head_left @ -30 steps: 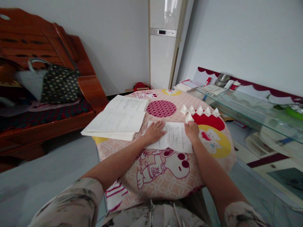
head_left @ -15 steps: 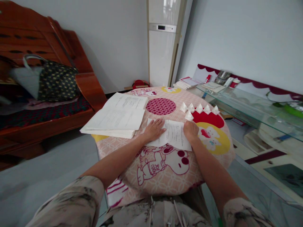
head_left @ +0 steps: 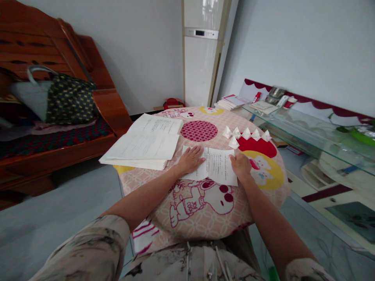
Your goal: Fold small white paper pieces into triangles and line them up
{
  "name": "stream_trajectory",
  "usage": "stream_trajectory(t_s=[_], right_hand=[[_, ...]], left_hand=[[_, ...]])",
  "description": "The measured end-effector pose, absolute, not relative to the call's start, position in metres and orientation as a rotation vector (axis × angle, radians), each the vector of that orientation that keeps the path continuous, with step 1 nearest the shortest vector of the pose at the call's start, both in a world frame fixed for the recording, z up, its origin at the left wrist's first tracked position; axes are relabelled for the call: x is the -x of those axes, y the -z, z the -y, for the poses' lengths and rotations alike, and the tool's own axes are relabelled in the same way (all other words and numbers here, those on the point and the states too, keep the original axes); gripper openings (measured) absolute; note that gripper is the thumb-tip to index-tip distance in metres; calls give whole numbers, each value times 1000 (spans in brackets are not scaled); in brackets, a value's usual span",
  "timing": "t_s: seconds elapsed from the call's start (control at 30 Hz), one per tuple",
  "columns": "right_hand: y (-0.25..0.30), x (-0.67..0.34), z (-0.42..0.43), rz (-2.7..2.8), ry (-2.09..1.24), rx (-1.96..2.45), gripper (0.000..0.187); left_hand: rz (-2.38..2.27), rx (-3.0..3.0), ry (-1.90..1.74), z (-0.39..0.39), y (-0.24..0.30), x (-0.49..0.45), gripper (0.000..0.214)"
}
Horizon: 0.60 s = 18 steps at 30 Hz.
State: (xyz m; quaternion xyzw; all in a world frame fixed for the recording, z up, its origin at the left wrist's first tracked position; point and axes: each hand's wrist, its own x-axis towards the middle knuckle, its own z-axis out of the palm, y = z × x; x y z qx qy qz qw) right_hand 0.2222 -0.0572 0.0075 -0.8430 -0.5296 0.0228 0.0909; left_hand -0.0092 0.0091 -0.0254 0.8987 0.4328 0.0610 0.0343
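A printed sheet of paper [head_left: 218, 166] with a crease down its middle lies on the round table in front of me. My left hand [head_left: 191, 159] rests flat on the sheet's left part, fingers stretched out. At the right edge my right hand [head_left: 241, 166] is closed on the paper, its thumb side toward the print; the fingertips are partly hidden. Just beyond the sheet stand several small folded white paper pieces [head_left: 247, 134], pointed at the top. To the left of the sheet lies a thick stack of printed paper [head_left: 140, 144].
A patterned pink cloth [head_left: 205, 226] covers the round table. On the right stands a glass-topped cabinet [head_left: 310, 128] with papers and small containers on it. A wooden bench [head_left: 108, 101] holding bags [head_left: 70, 99] is at the left; a tall white air conditioner [head_left: 200, 66] stands behind.
My right hand has moved a little to the right, from over the sheet's upper right part to its right edge. My left hand has stayed in place on the paper.
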Motion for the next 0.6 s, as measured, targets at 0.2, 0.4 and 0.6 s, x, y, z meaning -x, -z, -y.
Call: stream_trajectory(t_s=[0.2, 0.4, 0.6], right_hand=[[-2, -216, 65, 1611, 3, 2522, 39], [1, -220, 65, 1608, 31, 2526, 38], [-3, -219, 74, 1565, 25, 2534, 41]], left_hand=[[-1322, -2748, -195, -10, 25, 10, 62], [-1323, -2754, -173, -10, 24, 10, 61], [-1327, -2758, -188, -11, 26, 9, 61]])
